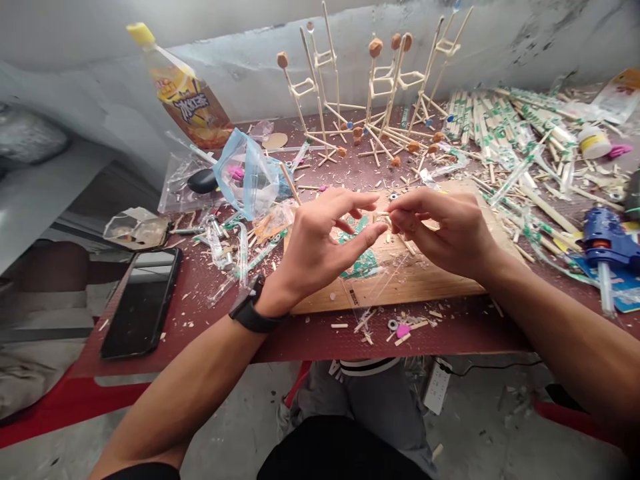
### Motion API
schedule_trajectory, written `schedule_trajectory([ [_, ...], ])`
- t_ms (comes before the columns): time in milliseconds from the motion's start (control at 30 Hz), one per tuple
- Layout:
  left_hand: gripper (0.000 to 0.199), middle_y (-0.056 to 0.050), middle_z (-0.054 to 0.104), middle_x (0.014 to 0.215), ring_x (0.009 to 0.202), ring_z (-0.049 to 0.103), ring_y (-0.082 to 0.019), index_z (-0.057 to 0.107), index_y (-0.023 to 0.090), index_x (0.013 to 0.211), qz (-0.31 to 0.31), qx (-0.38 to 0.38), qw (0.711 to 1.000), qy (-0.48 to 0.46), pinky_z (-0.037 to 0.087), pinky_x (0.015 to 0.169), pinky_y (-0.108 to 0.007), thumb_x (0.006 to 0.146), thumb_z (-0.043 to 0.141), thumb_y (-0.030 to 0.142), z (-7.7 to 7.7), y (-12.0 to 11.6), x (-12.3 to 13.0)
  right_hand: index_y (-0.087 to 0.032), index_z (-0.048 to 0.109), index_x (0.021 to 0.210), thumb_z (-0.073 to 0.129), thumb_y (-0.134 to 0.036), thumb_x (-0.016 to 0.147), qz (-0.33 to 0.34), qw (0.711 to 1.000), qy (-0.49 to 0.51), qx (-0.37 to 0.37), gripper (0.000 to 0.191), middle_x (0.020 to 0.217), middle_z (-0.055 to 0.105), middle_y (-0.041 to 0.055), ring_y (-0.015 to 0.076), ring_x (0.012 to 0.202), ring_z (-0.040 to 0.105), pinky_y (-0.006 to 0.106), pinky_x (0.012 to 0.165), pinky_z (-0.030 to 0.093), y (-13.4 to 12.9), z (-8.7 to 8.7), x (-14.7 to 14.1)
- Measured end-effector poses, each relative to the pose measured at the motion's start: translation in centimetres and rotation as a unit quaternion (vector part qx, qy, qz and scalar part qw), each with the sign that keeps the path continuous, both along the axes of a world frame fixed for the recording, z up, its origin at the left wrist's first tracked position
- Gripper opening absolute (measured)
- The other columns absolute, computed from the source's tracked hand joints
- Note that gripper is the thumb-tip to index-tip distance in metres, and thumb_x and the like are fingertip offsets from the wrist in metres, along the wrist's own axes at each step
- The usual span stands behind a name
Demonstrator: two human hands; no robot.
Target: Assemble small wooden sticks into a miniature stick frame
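Both hands meet above a wooden board (420, 283) in the middle of the table. My right hand (440, 230) pinches a short, thin wooden stick (381, 214) between thumb and fingers. Facing it, my left hand (330, 237) has its thumb and index finger apart around the stick's other end; its lower fingers are partly hidden. On the board under the hands lie a green patterned sheet (367, 263), a clear plastic triangle ruler (380, 293) and wood shavings. A longer stick (290, 183) rises behind my left hand; its lower end is hidden.
Stick frames with brown lumps (375, 47) stand at the back. Wrapped sticks (480, 123) pile up at right, near a blue glue gun (607, 237). On the left are a phone (143, 303), a drink bottle (185, 100) and a blue-edged plastic bag (247, 173).
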State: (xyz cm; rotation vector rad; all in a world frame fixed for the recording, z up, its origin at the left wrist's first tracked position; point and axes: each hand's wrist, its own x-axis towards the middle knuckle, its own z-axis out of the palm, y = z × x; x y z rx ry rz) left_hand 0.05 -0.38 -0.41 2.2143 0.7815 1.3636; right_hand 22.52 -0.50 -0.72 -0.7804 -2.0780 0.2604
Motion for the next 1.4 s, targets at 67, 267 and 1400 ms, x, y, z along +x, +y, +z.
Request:
schedule_trajectory([
  [67,0.022,-0.006,0.082,0.102,0.086,0.076,-0.013,0.078,0.018,0.117,-0.007,-0.052,0.998,-0.029,0.065,0.067,-0.022,0.096,0.077,0.027,0.0,0.0,0.1,-0.024,0.068,0.097,0.060,-0.023,0.104,0.003,1.000,0.007,-0.013,0.011,0.072,0.069,-0.0032,0.0100,0.057,0.059,0.028,0.059,0.053,0.1,0.0,0.0],
  [267,0.011,-0.003,0.083,0.093,0.081,0.076,-0.011,0.081,0.019,0.101,-0.014,-0.045,0.999,-0.026,0.062,0.063,-0.019,0.093,0.075,0.013,0.0,0.5,-0.2,-0.025,0.068,0.096,0.060,-0.024,0.104,0.001,1.000,-0.003,-0.008,0.011,0.070,0.067,-0.0034,0.0103,0.056,0.059,0.029,0.058,0.050,0.1,0.0,0.1],
  [1400,0.011,-0.004,0.080,0.093,0.085,0.074,-0.014,0.080,0.020,0.099,-0.011,0.144,0.988,0.048,0.060,0.076,-0.029,0.099,0.071,0.015,-0.9,1.1,0.0,-0.030,0.070,0.090,0.065,-0.030,0.101,0.008,0.999,-0.025,-0.020,0.012,0.074,0.068,-0.0012,0.0155,0.062,0.060,0.035,0.062,0.049,0.0,-0.1,-0.1],
])
